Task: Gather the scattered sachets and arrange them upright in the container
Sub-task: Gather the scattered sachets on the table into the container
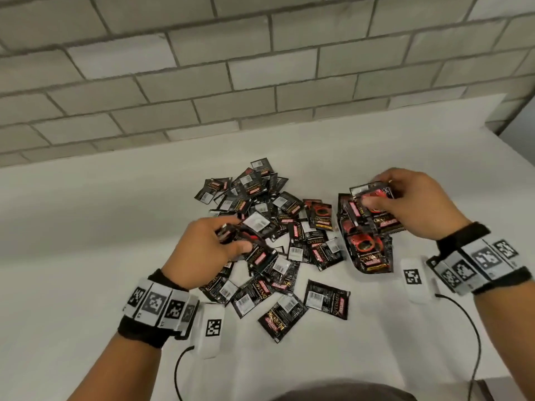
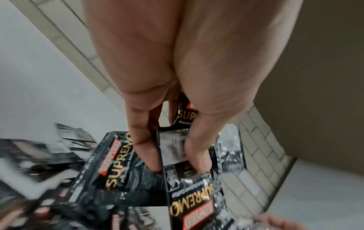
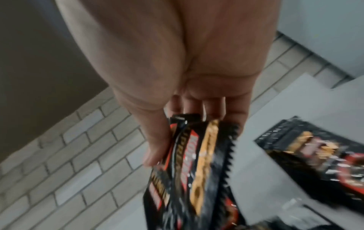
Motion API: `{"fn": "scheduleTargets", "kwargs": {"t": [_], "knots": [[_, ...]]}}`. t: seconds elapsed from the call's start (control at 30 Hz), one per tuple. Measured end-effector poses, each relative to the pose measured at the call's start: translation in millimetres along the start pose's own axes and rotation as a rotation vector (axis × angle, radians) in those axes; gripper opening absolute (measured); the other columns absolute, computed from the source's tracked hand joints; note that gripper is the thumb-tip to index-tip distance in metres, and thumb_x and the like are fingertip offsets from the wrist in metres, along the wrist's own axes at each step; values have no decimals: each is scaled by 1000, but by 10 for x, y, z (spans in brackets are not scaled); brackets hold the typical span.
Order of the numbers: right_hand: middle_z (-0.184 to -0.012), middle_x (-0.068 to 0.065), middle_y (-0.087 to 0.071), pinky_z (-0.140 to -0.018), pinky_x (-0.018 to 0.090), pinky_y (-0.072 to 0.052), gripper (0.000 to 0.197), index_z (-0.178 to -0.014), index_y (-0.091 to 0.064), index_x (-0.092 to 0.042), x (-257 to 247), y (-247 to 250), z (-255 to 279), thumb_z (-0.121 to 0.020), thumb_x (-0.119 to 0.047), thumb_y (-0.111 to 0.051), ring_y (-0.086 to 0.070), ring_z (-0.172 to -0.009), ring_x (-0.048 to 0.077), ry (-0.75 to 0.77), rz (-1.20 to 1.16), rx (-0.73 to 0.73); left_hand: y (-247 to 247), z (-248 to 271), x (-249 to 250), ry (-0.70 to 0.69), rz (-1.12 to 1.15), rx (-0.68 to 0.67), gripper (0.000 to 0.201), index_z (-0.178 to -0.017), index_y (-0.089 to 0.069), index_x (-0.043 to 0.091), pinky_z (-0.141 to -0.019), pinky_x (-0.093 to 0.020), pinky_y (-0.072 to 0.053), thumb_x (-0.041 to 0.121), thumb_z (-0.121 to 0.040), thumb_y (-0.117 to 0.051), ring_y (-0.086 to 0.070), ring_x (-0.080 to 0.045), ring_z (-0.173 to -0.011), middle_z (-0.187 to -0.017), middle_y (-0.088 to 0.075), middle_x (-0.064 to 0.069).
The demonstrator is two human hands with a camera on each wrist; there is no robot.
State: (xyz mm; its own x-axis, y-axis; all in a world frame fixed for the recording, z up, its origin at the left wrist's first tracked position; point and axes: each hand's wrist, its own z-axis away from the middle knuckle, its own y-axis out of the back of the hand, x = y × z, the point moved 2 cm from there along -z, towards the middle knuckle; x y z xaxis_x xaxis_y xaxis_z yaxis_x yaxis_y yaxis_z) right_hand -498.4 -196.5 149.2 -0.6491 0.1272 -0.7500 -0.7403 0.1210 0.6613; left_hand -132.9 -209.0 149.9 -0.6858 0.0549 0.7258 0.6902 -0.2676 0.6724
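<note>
So both hands are busy with the sachets at once. Most of the small black foil sachets with red-and-gold lettering lie in a loose overlapping pile on the white tabletop, right in front of the grey brick-pattern wall, some face up, some showing the barcode side, with a few strays nearer the person.

Over the near-left part of the pile the left hand has its fingers curled round a couple of sachets. From the left wrist view, the fingers and thumb pinch one sachet by its barcode end, another tucked behind it.

The right hand is over on the right side, thumb and fingers clamped on a small bunch of sachets fanned out, held just above a clear plastic container that already has several sachets in it. The right wrist view is blurry, but you can make out the bunch gripped edge-on, zigzag edge showing.

Both wrists wear black bands with white marker blocks.
</note>
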Motion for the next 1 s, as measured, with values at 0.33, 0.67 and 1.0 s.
{"fn": "scheduleTargets", "kwargs": {"t": [0.33, 0.67, 1.0], "knots": [[-97, -8, -68, -66, 21, -52, 40, -111, -64, -31, 651, -104, 160, -79, -50, -79, -67, -75, 3, -121, 117, -267, -946, -652, 1252, -304, -73, -184, 40, -121, -66, 19, -90, -26, -52, 27, -85, -82, -66, -11, -100, -110, -71, 11], [-117, -8, -63, -77, 29, -58, 107, -152, -13, -41, 711, 19, 167, -76, -15, -83, -72, -79, 12, -76, -24, -378, -1901, -968, 1303, -237, -297, -381, 77, -145, -42, 17, -88, -26, -45, 27, -81, -84, -61, -24, -118, -136, -60, -9], [-105, -2, -67, -82, 36, -51, 41, -126, -55, -17, 671, -124, -11, -95, -40, -63, -63, -92, 17, -41, 347, -434, -1470, -937, 1224, -322, -211, -191, 75, -154, -36, 28, -117, -35, -34, 28, -89, -73, -37, -24, -144, -157, -40, -5]]}}
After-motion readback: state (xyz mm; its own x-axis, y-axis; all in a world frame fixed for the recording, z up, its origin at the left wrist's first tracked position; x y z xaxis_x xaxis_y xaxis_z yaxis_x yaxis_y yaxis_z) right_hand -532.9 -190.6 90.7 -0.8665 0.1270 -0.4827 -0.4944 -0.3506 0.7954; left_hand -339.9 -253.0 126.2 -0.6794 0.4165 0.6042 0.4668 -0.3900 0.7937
